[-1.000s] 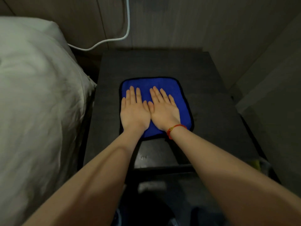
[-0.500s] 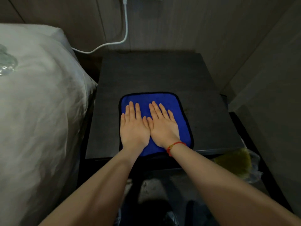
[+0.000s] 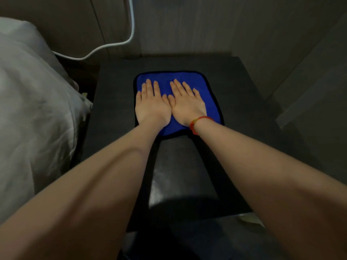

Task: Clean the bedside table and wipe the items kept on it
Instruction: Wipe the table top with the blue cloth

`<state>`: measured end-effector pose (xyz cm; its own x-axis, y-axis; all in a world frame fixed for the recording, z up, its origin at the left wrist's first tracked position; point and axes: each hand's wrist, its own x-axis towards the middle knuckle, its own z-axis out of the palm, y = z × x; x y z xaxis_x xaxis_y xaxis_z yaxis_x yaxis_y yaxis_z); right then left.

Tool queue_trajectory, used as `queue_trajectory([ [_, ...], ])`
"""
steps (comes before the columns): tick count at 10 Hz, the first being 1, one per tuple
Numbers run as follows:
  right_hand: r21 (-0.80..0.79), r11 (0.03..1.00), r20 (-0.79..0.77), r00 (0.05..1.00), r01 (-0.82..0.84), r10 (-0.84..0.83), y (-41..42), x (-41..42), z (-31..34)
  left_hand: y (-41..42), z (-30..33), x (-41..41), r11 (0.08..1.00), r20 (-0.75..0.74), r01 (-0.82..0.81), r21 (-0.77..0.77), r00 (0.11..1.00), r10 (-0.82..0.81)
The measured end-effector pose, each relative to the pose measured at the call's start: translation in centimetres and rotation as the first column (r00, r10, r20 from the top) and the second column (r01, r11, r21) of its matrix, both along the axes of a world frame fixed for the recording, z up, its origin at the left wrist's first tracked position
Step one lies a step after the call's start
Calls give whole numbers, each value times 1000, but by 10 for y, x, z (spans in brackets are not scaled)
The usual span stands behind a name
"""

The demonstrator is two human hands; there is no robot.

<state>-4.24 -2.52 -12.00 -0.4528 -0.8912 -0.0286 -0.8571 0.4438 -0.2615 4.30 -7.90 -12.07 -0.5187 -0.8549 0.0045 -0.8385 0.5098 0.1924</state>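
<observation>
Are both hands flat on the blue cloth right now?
Touching. Head view shows the left hand and right hand pressed flat on the cloth, fingers straight.

There is a single view, from a wide-angle camera worn on the person's head. It looks forward and steeply down over both bare forearms, which enter from the bottom corners and converge toward the middle of the frame. The dark, flat-topped bedside table [image 3: 244,113] fills the centre, seen from above and from its front edge, close enough that its near edge lies low in the frame. The panelled wall [image 3: 187,25] behind the table closes the top of the view. The white bed cover [image 3: 33,109] runs along the left edge. Straight lines bow toward the borders, and the picture is dim and slightly soft.
</observation>
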Motion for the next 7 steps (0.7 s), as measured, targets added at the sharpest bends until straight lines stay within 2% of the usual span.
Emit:
queue_trajectory([
  [3,6,1000,-34,999,-3,3,-65,-55,0,-62,3,-54,1000,4,-14,-5,1000,14],
  [7,-2,1000,-20,1000,4,-4,-42,-43,-1,-37,5,-39,1000,7,25,12,1000,-25],
])
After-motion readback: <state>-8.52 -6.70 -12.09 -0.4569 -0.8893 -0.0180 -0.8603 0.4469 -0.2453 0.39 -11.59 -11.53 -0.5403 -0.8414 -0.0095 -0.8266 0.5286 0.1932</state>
